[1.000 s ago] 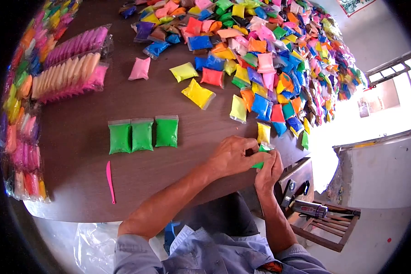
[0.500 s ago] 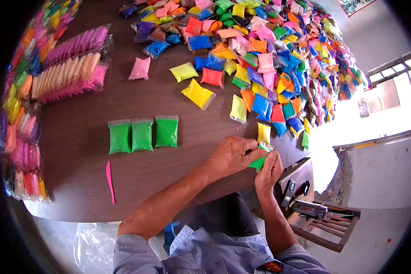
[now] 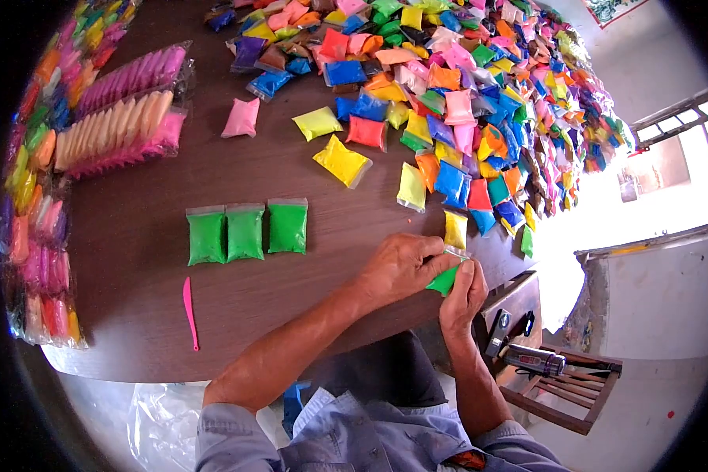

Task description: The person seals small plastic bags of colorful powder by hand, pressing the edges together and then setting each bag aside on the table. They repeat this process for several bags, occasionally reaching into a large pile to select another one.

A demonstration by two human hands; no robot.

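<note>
Between my two hands is a small clear bag of green clay (image 3: 442, 282), over the table's front right edge. My left hand (image 3: 401, 266) pinches its top edge from the left. The fingers of my right hand (image 3: 463, 295) close on the bag from the right. Just beyond my fingers lies a yellow bag (image 3: 455, 229). Further left, three green bags stand in a row: a left one (image 3: 206, 237), a middle one (image 3: 245, 234) and a right one (image 3: 287, 228). A pink plastic knife (image 3: 189, 313) rests below them.
A large heap of colourful bags (image 3: 448, 94) covers the far right of the table (image 3: 252, 315). Packed rows of bags (image 3: 118, 130) line the left side. To the right, below table height, are a wooden stool (image 3: 566, 393) and a metallic flask (image 3: 533, 359).
Almost nothing differs. My hands stay on the green bag, with only a slight shift of the fingers at its top edge.
</note>
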